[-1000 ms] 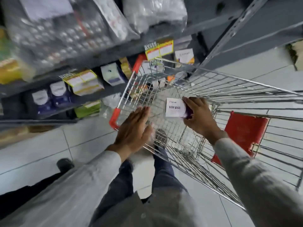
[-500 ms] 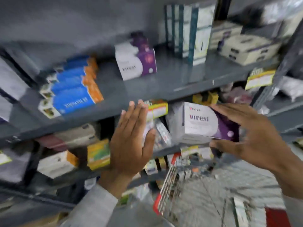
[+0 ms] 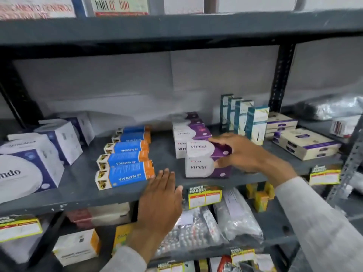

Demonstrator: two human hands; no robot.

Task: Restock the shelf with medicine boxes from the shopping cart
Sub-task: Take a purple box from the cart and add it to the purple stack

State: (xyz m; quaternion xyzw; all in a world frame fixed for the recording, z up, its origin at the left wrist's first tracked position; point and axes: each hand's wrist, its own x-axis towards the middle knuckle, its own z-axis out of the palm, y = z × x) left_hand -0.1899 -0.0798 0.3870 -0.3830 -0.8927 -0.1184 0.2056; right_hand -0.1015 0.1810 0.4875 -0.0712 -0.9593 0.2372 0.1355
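Observation:
A white and purple Viresi medicine box sits on top of another Viresi box at the front of the grey shelf. My right hand grips the upper box by its purple right end, fingers over the top and thumb below. More Viresi boxes are lined up behind this pair. Just in front of the shelf edge, left of the stack, my left hand is held flat with fingers apart and nothing in it. The shopping cart is out of view.
A row of blue and orange Vivalyn boxes lies left of the stack. White and blue boxes fill the far left. Tall teal boxes and flat beige boxes stand to the right. Bagged blister packs lie on the shelf below.
My view rose from the cart to the shelf. My right hand carried the Viresi box up and set it on another Viresi box. My left hand moved up to the shelf edge.

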